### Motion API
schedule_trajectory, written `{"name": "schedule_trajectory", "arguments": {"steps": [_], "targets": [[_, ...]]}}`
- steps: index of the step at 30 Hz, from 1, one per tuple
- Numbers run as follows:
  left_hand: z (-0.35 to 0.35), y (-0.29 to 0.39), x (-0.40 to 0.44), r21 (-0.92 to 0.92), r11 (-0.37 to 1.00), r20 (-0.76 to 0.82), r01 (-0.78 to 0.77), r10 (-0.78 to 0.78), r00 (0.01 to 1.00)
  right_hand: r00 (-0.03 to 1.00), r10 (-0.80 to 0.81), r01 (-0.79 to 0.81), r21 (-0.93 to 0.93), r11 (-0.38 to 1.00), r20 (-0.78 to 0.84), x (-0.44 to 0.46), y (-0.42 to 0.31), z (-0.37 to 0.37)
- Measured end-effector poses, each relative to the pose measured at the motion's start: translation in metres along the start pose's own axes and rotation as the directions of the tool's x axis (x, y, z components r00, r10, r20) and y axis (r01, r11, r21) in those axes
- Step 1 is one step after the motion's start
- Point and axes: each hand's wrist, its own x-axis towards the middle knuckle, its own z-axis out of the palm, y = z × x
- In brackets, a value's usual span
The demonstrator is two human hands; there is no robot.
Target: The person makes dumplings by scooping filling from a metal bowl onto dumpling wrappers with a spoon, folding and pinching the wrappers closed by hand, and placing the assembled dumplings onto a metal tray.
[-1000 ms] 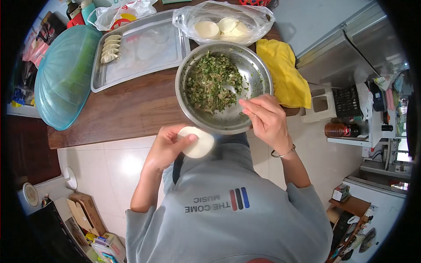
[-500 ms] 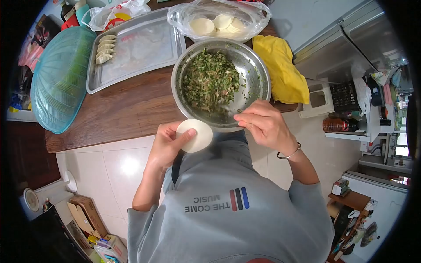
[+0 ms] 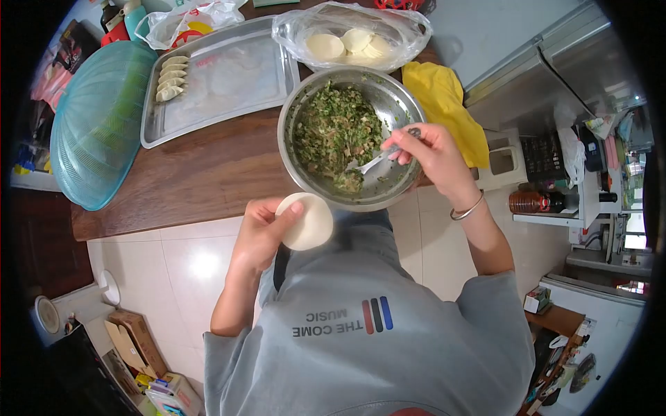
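Observation:
My left hand [image 3: 260,232] pinches a round dumpling wrapper [image 3: 308,223] between thumb and fingers, just off the table's front edge. Over the right side of a steel mixing bowl [image 3: 286,149], my right hand [image 3: 430,156] grips a metal spoon [image 3: 377,161] by its handle. The spoon's tip is down in the chopped green filling [image 3: 336,125], with a clump of it at the bowl's near side. Several folded dumplings [image 3: 171,78] lie in a column at the left end of a metal tray [image 3: 229,83]. More wrappers [image 3: 357,41] sit inside a clear plastic bag [image 3: 295,31] behind the bowl.
A blue mesh food cover [image 3: 100,128] stands on the left of the wooden table [image 3: 201,177]. A yellow cloth [image 3: 444,104] lies right of the bowl. Farther right are a fridge [image 3: 555,62] and a bottle of dark liquid [image 3: 531,202]. Boxes [image 3: 139,340] rest at lower left.
My right hand has moved up and right, and the spoon now shows clearly with filling at its tip. My left hand still holds the wrapper, slightly lower.

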Motion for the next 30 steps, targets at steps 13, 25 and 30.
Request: {"name": "schedule_trajectory", "arguments": {"steps": [13, 25, 30], "targets": [[0.058, 0.039, 0.023, -0.609, 0.792, 0.031, -0.039, 0.073, 0.997, 0.915, -0.279, 0.384, 0.412, 0.826, -0.293, -0.017, -0.008, 0.010], [0.071, 0.053, 0.036, -0.720, 0.691, 0.038, 0.067, -0.057, 0.998, 0.402, -0.906, 0.768, -0.589, 0.253, 0.136, -0.032, 0.011, 0.020], [0.060, 0.050, 0.039, -0.760, 0.647, 0.099, 0.064, 0.018, 0.995, 0.347, -0.870, 0.777, -0.627, 0.057, 0.350, -0.034, 0.014, 0.022]]}}
